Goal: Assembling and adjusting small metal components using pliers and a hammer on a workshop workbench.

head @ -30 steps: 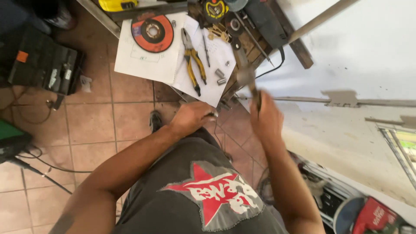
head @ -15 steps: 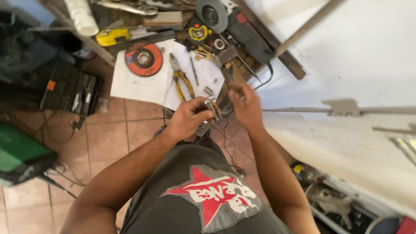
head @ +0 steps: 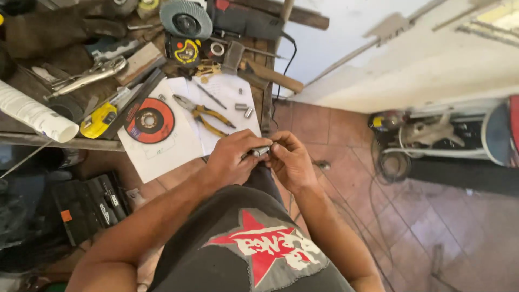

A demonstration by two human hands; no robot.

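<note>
- Two hands in view, both raised in front of the torso, forearms angled in from below, wrists bent inward.
- One small metal cylinder [head: 260,151] sits between the hands, just off the bench [head: 32,139] edge, over the tiled floor [head: 346,157].
- Left hand [head: 233,157]: fingers [head: 246,141] curled and pinched together on the cylinder's left end.
- Right hand [head: 292,162]: fingers closed on its right end, thumb on top.
- On the bench, just beyond: one sheet of white paper [head: 178,146], one red cutting disc [head: 150,120], one pair of yellow-handled pliers [head: 205,114], two short metal pieces [head: 244,110].
- Farther: two tape measures [head: 99,120], one locking pliers [head: 92,74], one flap disc [head: 186,19].
</note>
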